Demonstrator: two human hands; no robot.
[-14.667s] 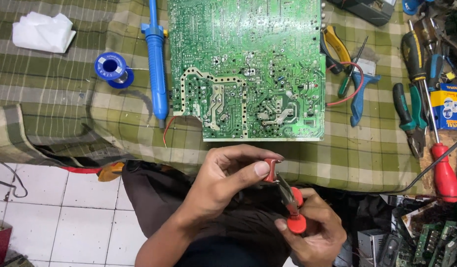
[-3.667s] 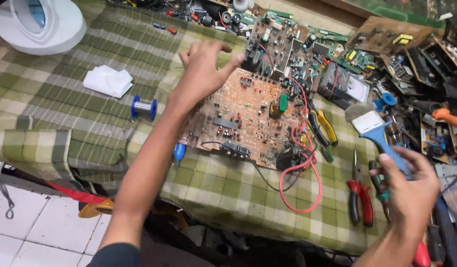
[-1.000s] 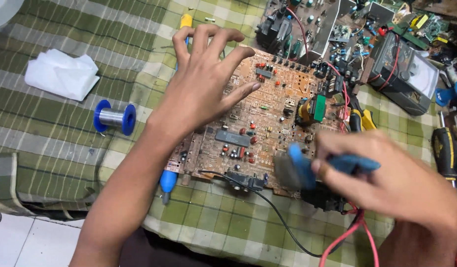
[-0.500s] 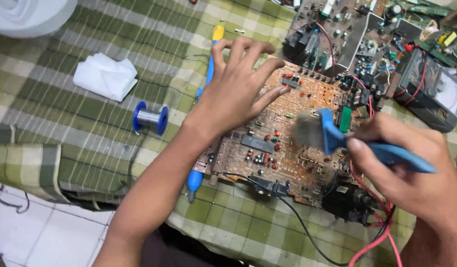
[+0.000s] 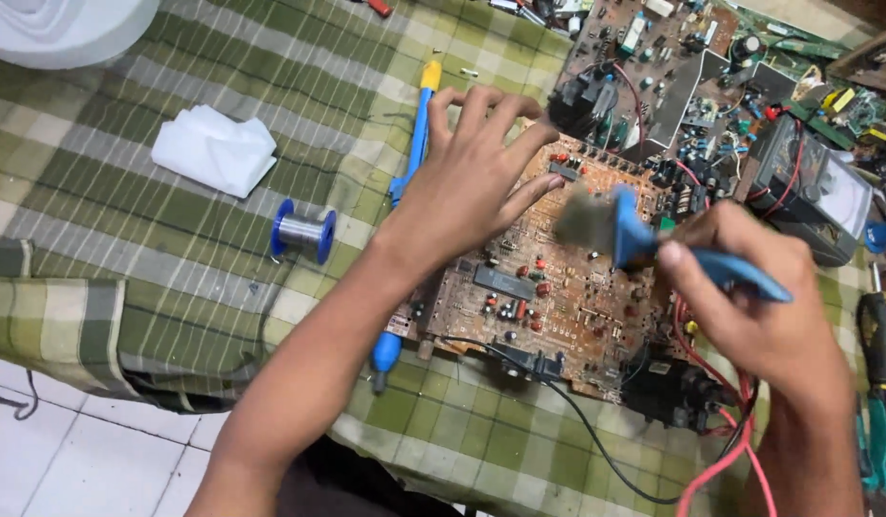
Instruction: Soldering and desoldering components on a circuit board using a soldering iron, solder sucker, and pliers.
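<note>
The right hand [image 5: 749, 316] has carried the blue-handled brush [image 5: 644, 239] further up the brown circuit board [image 5: 548, 287] since half a second ago, its blurred bristles now near the left hand [image 5: 467, 187]. Earlier that hand lay flat; now it rests on its fingertips

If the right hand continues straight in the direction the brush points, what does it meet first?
Probably the left hand: the brush in the right hand points left over the brown circuit board; height unclear.
</note>
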